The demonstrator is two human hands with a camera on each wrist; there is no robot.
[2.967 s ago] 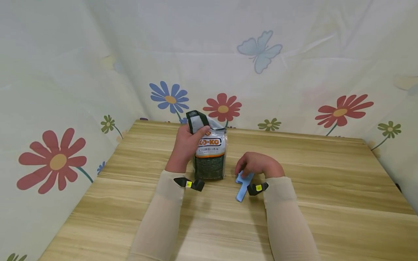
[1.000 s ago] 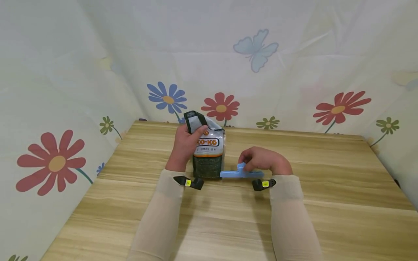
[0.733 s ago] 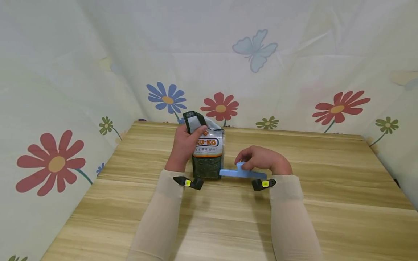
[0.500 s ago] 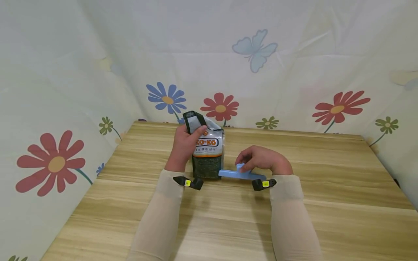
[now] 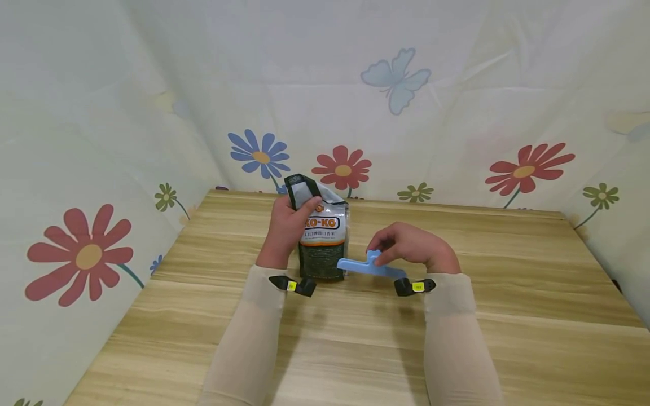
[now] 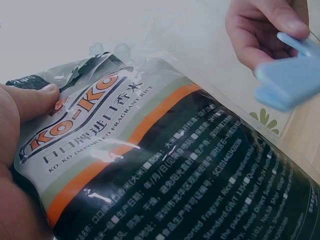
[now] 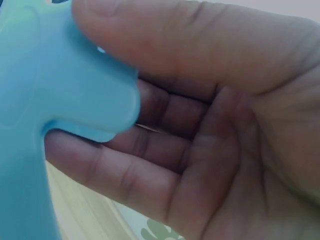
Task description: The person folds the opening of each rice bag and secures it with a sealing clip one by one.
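Note:
A KO-KO rice bag (image 5: 324,237) stands upright on the wooden table (image 5: 508,293), its folded top sticking up. My left hand (image 5: 287,228) grips the bag's upper left side, thumb on the printed front (image 6: 100,145). My right hand (image 5: 406,245) pinches the tab of a light blue bag clip (image 5: 369,266), which lies level just above the table with its left end beside the bag's lower right. In the right wrist view the thumb presses the blue clip (image 7: 60,110) against the fingers (image 7: 150,165). The left wrist view shows the clip (image 6: 292,80) near the bag.
Flower and butterfly printed cloth (image 5: 401,79) walls in the table on the left, back and right. Bare wood lies in front of both forearms and to the right of the right hand.
The right hand picked the clip up off the table, turned it from pointing toward me to lying crosswise, and raised it slightly toward the bag. The left hand and bag stayed put.

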